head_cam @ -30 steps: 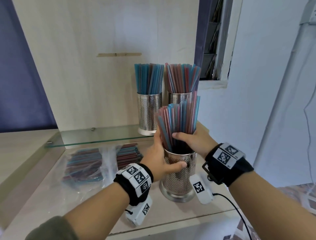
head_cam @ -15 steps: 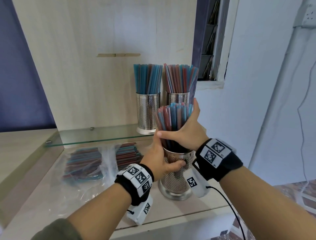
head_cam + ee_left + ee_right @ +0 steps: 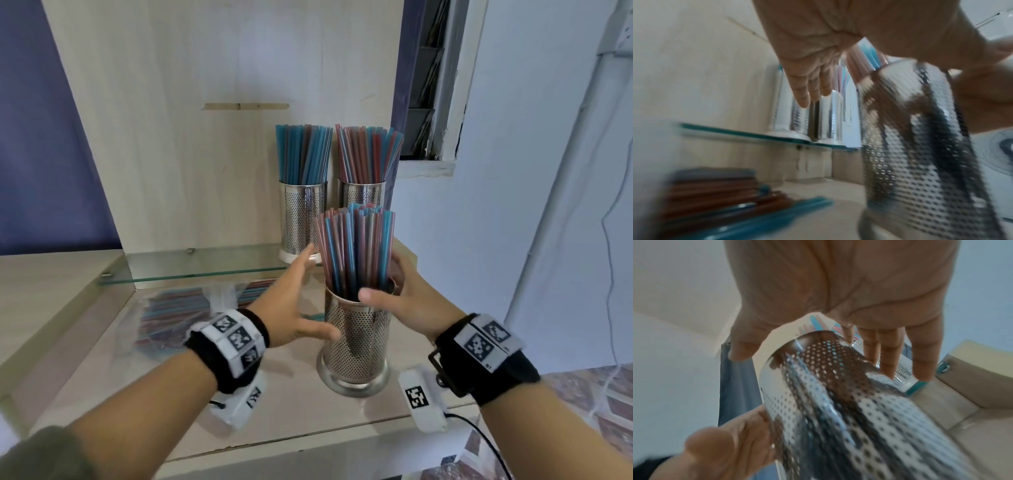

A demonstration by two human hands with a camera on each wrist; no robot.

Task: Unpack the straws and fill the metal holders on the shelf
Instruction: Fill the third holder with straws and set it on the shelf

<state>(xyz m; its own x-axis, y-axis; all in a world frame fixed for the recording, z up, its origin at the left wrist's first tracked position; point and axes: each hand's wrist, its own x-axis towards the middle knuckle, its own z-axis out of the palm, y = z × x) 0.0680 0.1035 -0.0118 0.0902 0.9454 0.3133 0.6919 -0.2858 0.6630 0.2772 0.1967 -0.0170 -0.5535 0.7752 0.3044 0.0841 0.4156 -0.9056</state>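
A perforated metal holder [image 3: 356, 342] stands on the wooden counter [image 3: 291, 411], packed with red and blue straws [image 3: 356, 253] that rise upright out of it. My left hand [image 3: 308, 294] is open on its left, fingers straight and apart from it, only the thumb touching its side. My right hand [image 3: 383, 291] is open at the rim: thumb in front, straight fingers reaching past the far side. The wrist views are blurred; they show the holder [image 3: 920, 154] [image 3: 838, 402] between both hands.
Two more metal holders [image 3: 303, 216] [image 3: 361, 195] full of straws stand at the right end of the glass shelf [image 3: 205, 270], just behind. A clear plastic bag of loose straws [image 3: 178, 308] lies on the counter under the shelf's left part. A wall is on the right.
My right hand let go of the straw bundle and dropped to the holder's rim. My left hand loosened its grip on the holder and its fingers swung out to the left.
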